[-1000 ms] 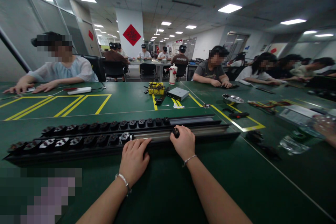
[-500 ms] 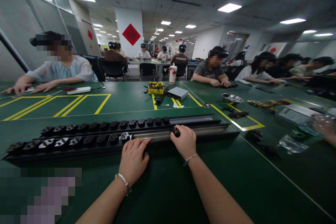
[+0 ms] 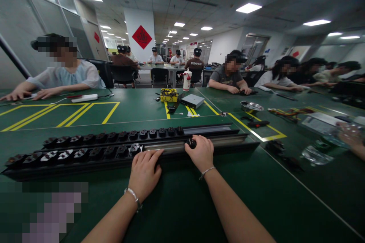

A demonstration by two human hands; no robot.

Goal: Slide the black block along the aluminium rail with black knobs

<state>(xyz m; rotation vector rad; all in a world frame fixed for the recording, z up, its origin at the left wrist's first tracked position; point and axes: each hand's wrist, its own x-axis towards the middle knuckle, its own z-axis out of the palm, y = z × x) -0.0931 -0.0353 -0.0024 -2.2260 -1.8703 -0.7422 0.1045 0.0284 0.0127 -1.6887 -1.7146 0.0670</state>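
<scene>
Two long black rails lie side by side across the green table (image 3: 182,205). The near rail (image 3: 228,145) carries a row of black socket modules (image 3: 85,152) along its left half; its right half is a bare metal channel. The far rail (image 3: 211,130) is filled the same way. My left hand (image 3: 145,172) lies flat on the near rail's front edge, fingers stretched out, just right of the last module. My right hand (image 3: 201,152) is closed round a small black socket module (image 3: 191,143), holding it in the bare channel.
Beyond the rails lie a yellow box of cables (image 3: 169,95), a grey box (image 3: 193,101), a white bottle (image 3: 186,81) and a metal bowl (image 3: 252,106). Yellow tape lines mark the table. Other people sit across and to the right; another person's hand (image 3: 352,136) shows at right.
</scene>
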